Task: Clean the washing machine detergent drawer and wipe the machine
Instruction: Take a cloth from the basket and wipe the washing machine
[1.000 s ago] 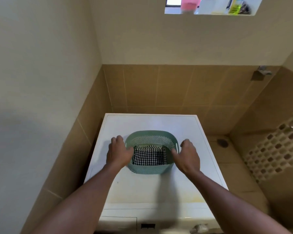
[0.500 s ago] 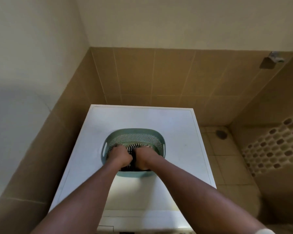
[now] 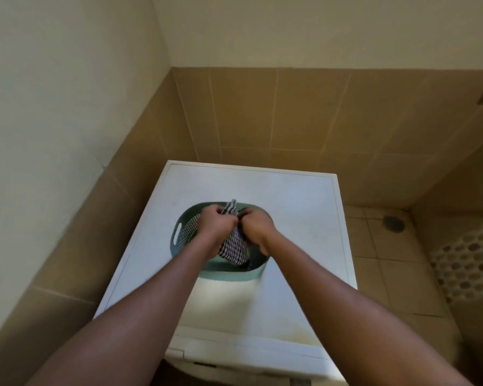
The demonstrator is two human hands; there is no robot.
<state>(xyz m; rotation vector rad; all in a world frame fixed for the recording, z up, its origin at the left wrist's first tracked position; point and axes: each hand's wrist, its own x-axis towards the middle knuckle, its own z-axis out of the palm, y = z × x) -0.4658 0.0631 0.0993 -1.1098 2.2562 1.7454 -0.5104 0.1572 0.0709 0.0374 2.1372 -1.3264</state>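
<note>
While both hands close on the checked cloth (image 3: 232,246), the job sits at its very start: fetching something to wipe with. From the head view, the washer (image 3: 299,201) stands in a tiled corner, and everything else is best placed against it. A green basket (image 3: 183,232) rests on the middle of its white top. Above the basket, the left hand (image 3: 215,222) and right hand (image 3: 255,227) meet almost knuckle to knuckle, fingers curled tight on the cloth, one corner poking up between them and the rest hanging down into the basket. Whether the cloth is quite free of the basket floor I cannot tell; the hands hide that.

Nearest the person, at the washer's front edge, the top of the control panel shows, and a seam at its left may be the drawer (image 3: 175,353), shut if so. A floor drain (image 3: 393,223) lies beyond the washer's right side.

By my reckoning nothing has been cleaned yet. Next, the cloth needs lifting clear, then one hand must let go and reach down to the front left to pull the drawer out.
</note>
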